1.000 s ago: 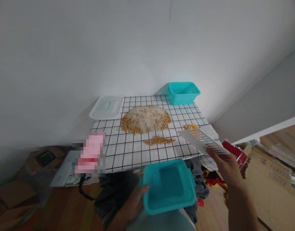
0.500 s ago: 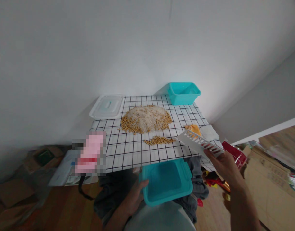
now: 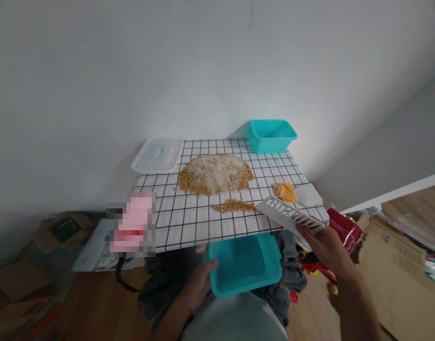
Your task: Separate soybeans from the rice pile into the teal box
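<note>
My left hand (image 3: pixel 202 279) grips the left rim of a turquoise plastic bin (image 3: pixel 244 265), held over my lap just below the table's front edge. My right hand (image 3: pixel 320 241) is closed around a white slotted plastic piece (image 3: pixel 286 215), like a slatted scraper. Its far tip touches or nearly touches the right end of a small strip of yellow beans (image 3: pixel 233 205). Behind that strip lies a larger mound of white rice (image 3: pixel 217 173) with yellow beans (image 3: pixel 194 184) around its front and sides.
The table (image 3: pixel 189 227) has a white cover with black grid lines. At its back stand a clear lid (image 3: pixel 158 154) and another turquoise bin (image 3: pixel 271 137). An orange cloth (image 3: pixel 285 192) and a white cloth (image 3: pixel 308 195) lie at right. A pink object (image 3: pixel 134 220), pixelated, is at left.
The slotted piece in my right hand has shifted slightly left and down, uncovering more of the orange cloth. My left hand and the bin have barely moved.
</note>
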Demonstrator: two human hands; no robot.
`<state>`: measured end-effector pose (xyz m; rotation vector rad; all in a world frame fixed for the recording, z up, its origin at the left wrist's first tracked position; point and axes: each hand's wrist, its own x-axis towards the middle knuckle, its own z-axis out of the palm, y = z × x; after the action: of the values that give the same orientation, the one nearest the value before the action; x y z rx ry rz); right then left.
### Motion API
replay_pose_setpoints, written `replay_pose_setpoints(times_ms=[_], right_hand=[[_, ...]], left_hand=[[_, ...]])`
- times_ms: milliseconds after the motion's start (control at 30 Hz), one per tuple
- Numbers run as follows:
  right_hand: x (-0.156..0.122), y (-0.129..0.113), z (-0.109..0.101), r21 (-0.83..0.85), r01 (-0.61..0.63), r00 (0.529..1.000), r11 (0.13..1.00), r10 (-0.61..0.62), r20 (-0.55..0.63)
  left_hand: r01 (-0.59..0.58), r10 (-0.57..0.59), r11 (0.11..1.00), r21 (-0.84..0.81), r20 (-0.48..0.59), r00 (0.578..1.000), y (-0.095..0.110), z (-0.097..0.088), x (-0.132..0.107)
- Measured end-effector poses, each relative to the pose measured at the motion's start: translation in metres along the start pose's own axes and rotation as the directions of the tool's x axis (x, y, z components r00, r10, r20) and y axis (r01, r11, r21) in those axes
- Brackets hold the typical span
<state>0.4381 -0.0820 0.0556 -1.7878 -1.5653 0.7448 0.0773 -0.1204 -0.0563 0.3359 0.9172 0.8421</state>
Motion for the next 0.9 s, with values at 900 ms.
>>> replay_pose_setpoints(times_ms=[900], right_hand=[[-0.046,-0.03,0.034,0.05,-0.019,0.997,0.999,0.022,-0.071]], left_hand=[[-0.033,0.034,0.998,0.059,-0.026,0.999,-0.002,0.013,0.003]])
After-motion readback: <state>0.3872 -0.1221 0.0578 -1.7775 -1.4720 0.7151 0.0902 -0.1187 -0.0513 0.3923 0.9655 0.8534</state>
